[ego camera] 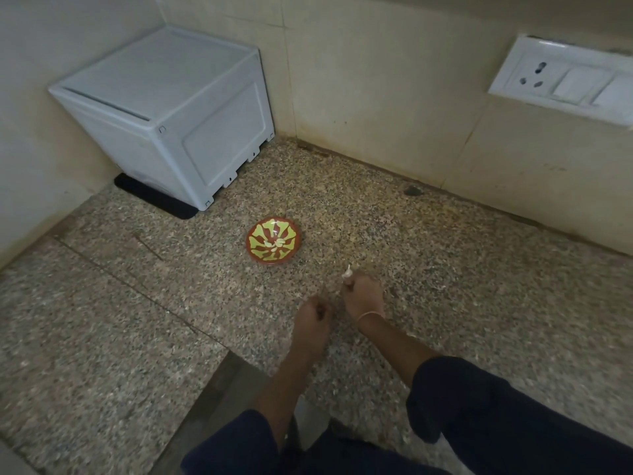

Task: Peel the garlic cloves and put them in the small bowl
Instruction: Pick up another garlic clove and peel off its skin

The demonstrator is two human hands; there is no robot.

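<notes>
Speckled granite table is seen from above. Near the bowl, where peeled cloves lie, garlic is pinched in the right hand. The left hand is curled; what it holds cannot be told.

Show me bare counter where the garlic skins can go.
Bare counter lies left of the small bowl, in front of the white box. Another patch runs from the right hand to the wall. Crowded: between the bowl, that hand and the left hand.
</notes>
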